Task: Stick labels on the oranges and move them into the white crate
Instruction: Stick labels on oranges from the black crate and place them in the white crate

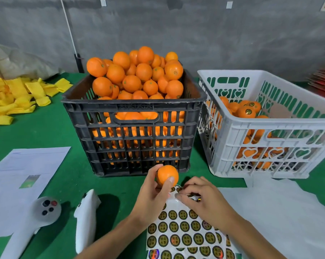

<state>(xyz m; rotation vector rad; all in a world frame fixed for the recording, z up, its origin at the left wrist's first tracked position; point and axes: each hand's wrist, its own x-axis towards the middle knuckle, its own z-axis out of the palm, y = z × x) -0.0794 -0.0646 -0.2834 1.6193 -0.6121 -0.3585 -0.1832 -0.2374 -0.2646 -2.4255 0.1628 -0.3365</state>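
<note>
We hold one orange [167, 175] pinched in our left hand [154, 195], just above the far edge of the label sheet [184, 232]. Immediately right of it, our right hand [201, 197] curls its fingertips onto the sheet, apparently peeling a label. The black crate [133, 128] stands beyond; the white crate [270, 133] waits far right, unobstructed.

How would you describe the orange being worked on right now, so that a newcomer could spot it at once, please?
Find the black crate heaped with oranges at the middle of the green table. Just in front of its near wall, above the sticker sheet, the left hand holds one orange. It is the only orange outside a crate.
</note>
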